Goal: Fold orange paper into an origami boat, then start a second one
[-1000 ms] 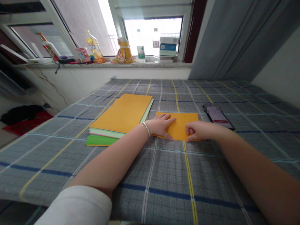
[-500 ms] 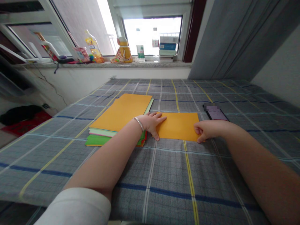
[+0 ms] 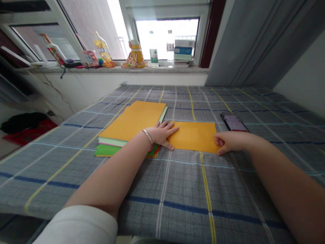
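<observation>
A small orange sheet of paper (image 3: 194,137), apparently folded, lies flat on the checked cloth. My left hand (image 3: 164,135), with a silver bangle at the wrist, spreads its fingers over the left end of this paper. At the opposite end, my right hand (image 3: 225,140) has its fingers curled in, with fingertips and thumb at the paper's right edge. To the left rests a stack of coloured paper (image 3: 137,118), orange on top, with green, white and red edges showing below. My left forearm hides part of the stack's near side.
A phone (image 3: 235,122) lies just beyond my right hand on the grey plaid cloth (image 3: 185,189). Along the windowsill (image 3: 114,70) stand a drink bottle (image 3: 103,51), a yellow flask (image 3: 136,54), a clear bottle (image 3: 153,57) and stacked boxes (image 3: 183,51). Grey curtain (image 3: 243,44) hangs at the right.
My right hand has shifted slightly to the right along the paper's right edge. My left hand stays spread on the left end, and the view has moved a little.
</observation>
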`<state>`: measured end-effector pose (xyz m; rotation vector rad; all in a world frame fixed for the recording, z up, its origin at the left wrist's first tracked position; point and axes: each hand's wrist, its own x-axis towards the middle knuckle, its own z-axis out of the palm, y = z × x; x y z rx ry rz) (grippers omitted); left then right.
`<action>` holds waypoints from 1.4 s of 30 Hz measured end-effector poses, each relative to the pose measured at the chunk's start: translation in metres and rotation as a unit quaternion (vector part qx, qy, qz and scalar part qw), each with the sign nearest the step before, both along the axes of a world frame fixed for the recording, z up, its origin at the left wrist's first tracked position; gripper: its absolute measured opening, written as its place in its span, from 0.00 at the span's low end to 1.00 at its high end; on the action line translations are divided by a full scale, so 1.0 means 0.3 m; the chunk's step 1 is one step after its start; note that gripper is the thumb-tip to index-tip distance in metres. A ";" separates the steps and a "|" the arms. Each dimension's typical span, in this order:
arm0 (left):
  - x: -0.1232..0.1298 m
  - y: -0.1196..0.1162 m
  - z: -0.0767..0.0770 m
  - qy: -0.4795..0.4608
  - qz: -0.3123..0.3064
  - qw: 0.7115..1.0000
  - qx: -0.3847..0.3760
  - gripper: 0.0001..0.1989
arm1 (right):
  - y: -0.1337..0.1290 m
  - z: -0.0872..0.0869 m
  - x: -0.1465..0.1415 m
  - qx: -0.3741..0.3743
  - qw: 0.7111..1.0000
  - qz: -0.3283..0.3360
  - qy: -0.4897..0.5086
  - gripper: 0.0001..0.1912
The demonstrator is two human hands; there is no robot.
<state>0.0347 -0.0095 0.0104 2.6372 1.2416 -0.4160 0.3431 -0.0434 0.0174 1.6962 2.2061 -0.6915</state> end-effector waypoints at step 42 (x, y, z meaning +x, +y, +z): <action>0.061 -0.001 -0.085 -0.496 0.335 0.799 0.060 0.18 | 0.035 -0.142 -0.034 0.068 0.788 -0.312 0.527 0.12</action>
